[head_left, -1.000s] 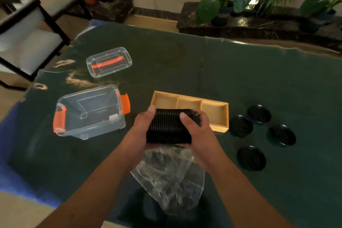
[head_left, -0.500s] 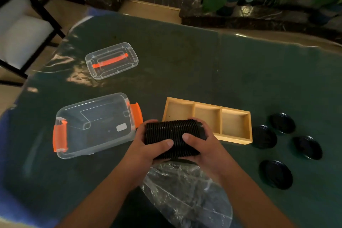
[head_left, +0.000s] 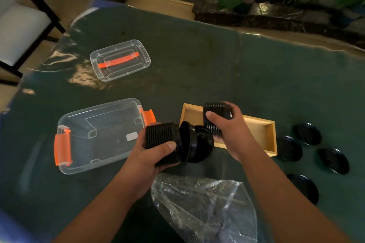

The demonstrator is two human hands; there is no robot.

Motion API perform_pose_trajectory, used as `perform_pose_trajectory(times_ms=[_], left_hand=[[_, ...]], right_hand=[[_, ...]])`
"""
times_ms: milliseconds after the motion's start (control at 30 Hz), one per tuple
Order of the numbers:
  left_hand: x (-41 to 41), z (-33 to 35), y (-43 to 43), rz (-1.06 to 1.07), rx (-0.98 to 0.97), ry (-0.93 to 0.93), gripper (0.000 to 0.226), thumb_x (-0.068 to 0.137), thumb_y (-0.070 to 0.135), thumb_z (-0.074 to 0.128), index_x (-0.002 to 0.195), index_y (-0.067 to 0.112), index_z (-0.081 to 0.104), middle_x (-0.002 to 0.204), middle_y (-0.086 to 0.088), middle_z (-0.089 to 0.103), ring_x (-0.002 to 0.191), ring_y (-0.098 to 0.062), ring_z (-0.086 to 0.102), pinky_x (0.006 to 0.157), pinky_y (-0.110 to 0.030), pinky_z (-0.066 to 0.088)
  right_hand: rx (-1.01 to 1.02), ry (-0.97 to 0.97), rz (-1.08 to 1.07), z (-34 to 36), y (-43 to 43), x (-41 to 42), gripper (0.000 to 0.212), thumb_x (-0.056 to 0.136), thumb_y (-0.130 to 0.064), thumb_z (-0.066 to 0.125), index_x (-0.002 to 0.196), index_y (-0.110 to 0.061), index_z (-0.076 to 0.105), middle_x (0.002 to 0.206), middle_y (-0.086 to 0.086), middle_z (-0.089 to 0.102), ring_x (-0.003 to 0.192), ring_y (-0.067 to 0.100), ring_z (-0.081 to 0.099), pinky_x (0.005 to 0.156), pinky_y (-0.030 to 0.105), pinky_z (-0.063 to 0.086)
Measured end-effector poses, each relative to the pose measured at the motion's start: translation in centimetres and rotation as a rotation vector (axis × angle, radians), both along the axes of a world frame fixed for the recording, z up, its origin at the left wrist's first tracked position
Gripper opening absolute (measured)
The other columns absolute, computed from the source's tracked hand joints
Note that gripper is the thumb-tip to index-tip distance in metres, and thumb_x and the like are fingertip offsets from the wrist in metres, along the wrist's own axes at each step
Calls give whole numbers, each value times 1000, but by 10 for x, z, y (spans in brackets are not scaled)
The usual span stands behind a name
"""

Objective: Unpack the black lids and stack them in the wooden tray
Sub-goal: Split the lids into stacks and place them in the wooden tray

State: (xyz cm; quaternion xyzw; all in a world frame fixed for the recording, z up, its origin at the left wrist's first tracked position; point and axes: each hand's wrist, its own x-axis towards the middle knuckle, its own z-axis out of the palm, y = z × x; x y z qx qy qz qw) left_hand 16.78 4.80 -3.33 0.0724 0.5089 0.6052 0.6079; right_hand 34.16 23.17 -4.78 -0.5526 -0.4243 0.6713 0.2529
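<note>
Two half-stacks had replaced the single roll: left hand gripped one beside the wooden tray, right hand held another above it, ready for stacking.

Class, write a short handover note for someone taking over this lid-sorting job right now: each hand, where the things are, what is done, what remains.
Left hand: gripping one batch of black lids, with a couple of lids fanning loose at its right end.
Right hand: gripping a second batch above the wooden tray.
Tray: no lids seen in its visible compartments.
Four loose lids lie on the table, right of the tray.
Empty plastic bag lies near the table edge.
Done: lids unpacked.
Left: stack both batches and the loose lids into the tray.
</note>
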Motion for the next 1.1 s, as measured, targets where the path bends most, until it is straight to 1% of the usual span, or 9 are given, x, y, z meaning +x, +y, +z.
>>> perform_pose_trajectory(times_ms=[133,300,400,500,567,700,867,1000,1100], left_hand=[[0,-3,-3,-6,27,11,58,65,19,90,119,27,72,130,-19,72,112,-36,77,84,-50,66],[1,-6,-6,-5,53,33,52,66,22,89,114,31,74,123,-11,77,112,-33,78,83,-47,66],[2,-7,-7,-19,58,49,51,67,23,89,115,32,74,122,-9,77,112,-32,78,85,-46,66],[1,-9,-8,-20,58,51,47,67,22,89,111,33,75,121,-10,77,112,-32,78,86,-48,66],[1,-11,-9,-14,60,48,47,67,21,89,110,32,75,121,-10,77,112,-33,78,85,-48,66],[3,-15,-10,-5,60,38,53,66,21,91,115,31,73,121,-11,77,112,-35,78,84,-48,66],[9,-20,-8,-25,49,47,59,67,21,92,121,30,70,126,-14,74,115,-36,76,84,-48,65],[14,-23,-6,-69,41,109,57,68,22,93,119,33,69,119,-6,78,113,-34,77,84,-47,65],[17,-25,-4,-73,6,164,67,62,23,94,122,36,66,123,-10,74,113,-37,77,85,-49,66]], right_hand=[[406,-638,303,-13,8,-31,95,62,-52,91,142,-41,40,124,-2,52,101,22,62,91,39,57],[778,-988,688,-38,-1,-56,79,86,-24,76,153,-25,34,131,18,49,109,43,63,89,52,55],[821,-1135,798,-46,-1,-60,89,92,-35,73,162,-23,21,146,22,45,129,44,51,105,53,48],[769,-1092,834,-39,0,-53,100,91,-39,75,168,-25,12,159,20,37,140,43,40,115,56,41],[859,-983,701,-30,-3,-37,87,91,-44,70,164,-22,29,153,16,46,135,38,45,114,53,42],[802,-766,250,-23,-30,11,34,86,-51,49,109,-30,64,99,-8,68,89,18,64,71,35,52],[227,-999,655,-58,-62,33,51,87,-63,64,65,-17,57,55,-3,58,50,17,57,51,31,45],[196,-954,731,-72,-75,20,27,94,-35,65,75,-18,58,75,3,65,73,25,67,67,38,56],[243,-758,533,-56,-75,22,23,87,-29,64,69,-18,56,67,0,59,64,19,54,61,36,45]])
